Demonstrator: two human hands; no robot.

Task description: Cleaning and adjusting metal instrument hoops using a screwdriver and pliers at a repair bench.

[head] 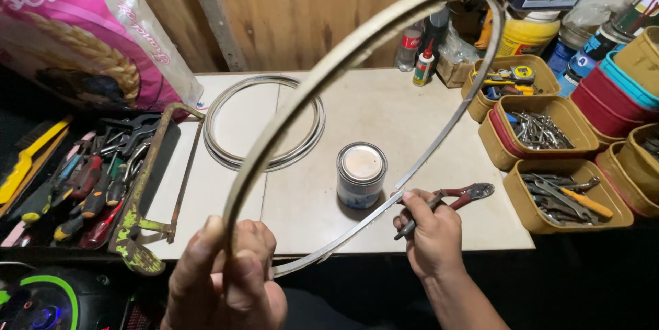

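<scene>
At the far left a pink sack (82, 28) leans against the wooden wall above a tray of screwdrivers (75, 186), beside which one rusty hacksaw (154, 186) lies on the edge of the white table (384, 110). The left hand (226, 275) is closed around the near end of a single large metal hoop (357, 48), held up over the table, with one coil of similar hoops (264, 124) lying flat under it. Behind the hoop stands one small tin (361, 173), lid on. The right hand (429, 234) pinches the hoop's thin band while gripping one pair of red-handled pliers (456, 199). The step looks like checking or shaping the hoop; using the pliers would call for steadying the band first. At right sit three open tubs of tools (542, 131).
</scene>
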